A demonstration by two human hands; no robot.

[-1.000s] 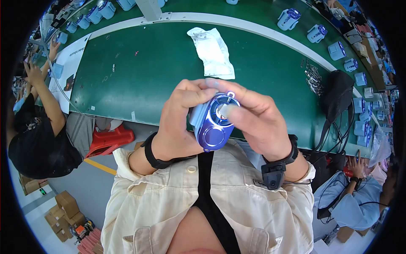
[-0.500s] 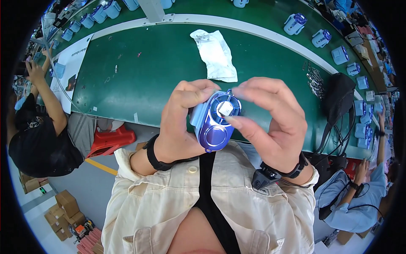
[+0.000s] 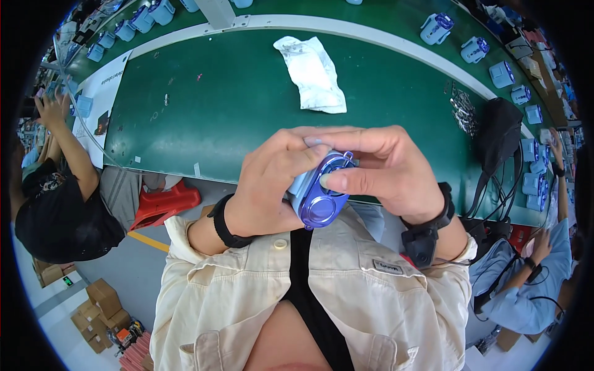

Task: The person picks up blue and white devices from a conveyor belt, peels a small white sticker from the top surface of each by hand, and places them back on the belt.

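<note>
Between both hands, in front of my chest, is a small light-blue device [image 3: 322, 211] with a shiny purple face. The face has a round flat disc near its lower end and a ringed opening near its upper end; a small loop sticks out at the top. My left hand [image 3: 266, 176] wraps around the device's left side, with the thumb along its edge. Over the ringed opening lies the thumb of my right hand [image 3: 393, 167], its fingers curled behind the top edge. The thumb hides the opening's middle, so the white piece there is out of sight.
A crumpled white plastic bag [image 3: 312, 74] lies on the green table [image 3: 210, 105]. To the right are small metal parts [image 3: 463, 111] and a black pouch [image 3: 498, 133] with straps. Similar blue devices [image 3: 436, 28] stand along the far strip. Co-workers sit on both sides.
My right hand has closed in: its thumb now covers the white piece in the opening, and its fingers curl round the top. The device has tilted and sits slightly lower.
</note>
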